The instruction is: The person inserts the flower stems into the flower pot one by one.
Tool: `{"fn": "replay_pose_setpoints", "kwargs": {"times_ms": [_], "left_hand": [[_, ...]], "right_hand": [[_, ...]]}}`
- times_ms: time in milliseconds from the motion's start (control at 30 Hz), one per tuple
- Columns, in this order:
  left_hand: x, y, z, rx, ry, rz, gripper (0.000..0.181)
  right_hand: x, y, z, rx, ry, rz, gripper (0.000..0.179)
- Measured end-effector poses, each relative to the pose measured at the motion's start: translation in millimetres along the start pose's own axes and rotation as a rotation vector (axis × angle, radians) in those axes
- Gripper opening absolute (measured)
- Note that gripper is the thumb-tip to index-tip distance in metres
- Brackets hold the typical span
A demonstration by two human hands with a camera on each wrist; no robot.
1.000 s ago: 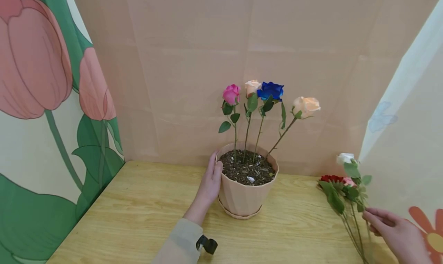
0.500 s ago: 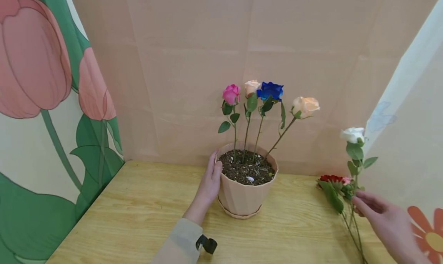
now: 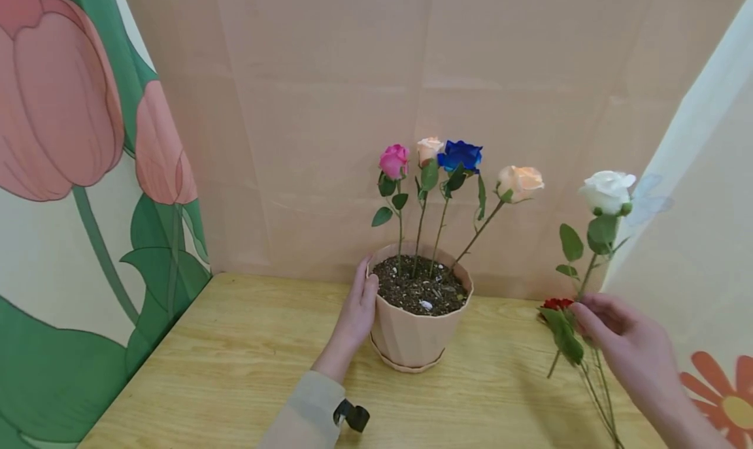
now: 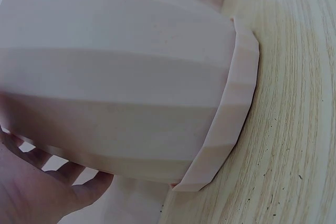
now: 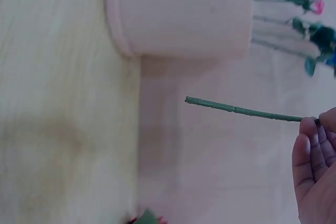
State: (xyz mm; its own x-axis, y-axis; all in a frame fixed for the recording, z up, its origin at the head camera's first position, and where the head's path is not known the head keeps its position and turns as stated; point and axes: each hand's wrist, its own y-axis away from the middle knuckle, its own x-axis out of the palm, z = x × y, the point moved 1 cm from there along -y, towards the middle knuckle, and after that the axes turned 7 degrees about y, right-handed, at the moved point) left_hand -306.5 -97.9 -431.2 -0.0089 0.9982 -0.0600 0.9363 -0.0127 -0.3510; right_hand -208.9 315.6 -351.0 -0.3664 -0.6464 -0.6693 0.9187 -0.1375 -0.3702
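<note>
My left hand (image 3: 355,312) holds the left side of a pale pink flowerpot (image 3: 414,334), thumb near the rim and fingers along the wall. In the left wrist view those fingers (image 4: 92,187) lie against the pot's faceted side. Soil fills the pot, and a magenta rose (image 3: 393,161), a blue rose (image 3: 461,155) and two peach roses (image 3: 520,182) stand in it. To the right, my right hand (image 3: 632,351) pinches the stem of a white rose (image 3: 608,191), held upright with a slight tilt. Its bare lower stem (image 5: 244,110) sticks out past my fingertips in the right wrist view.
A red flower (image 3: 555,304) with green leaves and long stems lies on the wooden table (image 3: 235,370), below and behind the right hand. The pot stands on a matching saucer (image 3: 408,368). A plain pinkish backdrop (image 3: 323,109) hangs behind; painted tulips (image 3: 65,96) cover the left wall.
The right hand has raised the white rose from beside the lying flowers and moved it up and to the left. The left hand and pot have stayed put.
</note>
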Motion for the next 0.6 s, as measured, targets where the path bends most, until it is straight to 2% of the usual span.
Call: {"fn": "replay_pose_setpoints", "kwargs": {"times_ms": [300,600], "left_hand": [[-0.1,-0.3,1.0,-0.006,0.003,0.001,0.056],[0.0,-1.7,2.5,0.005,0.010,0.011,0.057]], "right_hand": [[9.2,2.8,54.2,-0.106,-0.127,-0.027,0.023],[21.1,5.3,104.9,-0.217,-0.173,-0.049,0.022]]}}
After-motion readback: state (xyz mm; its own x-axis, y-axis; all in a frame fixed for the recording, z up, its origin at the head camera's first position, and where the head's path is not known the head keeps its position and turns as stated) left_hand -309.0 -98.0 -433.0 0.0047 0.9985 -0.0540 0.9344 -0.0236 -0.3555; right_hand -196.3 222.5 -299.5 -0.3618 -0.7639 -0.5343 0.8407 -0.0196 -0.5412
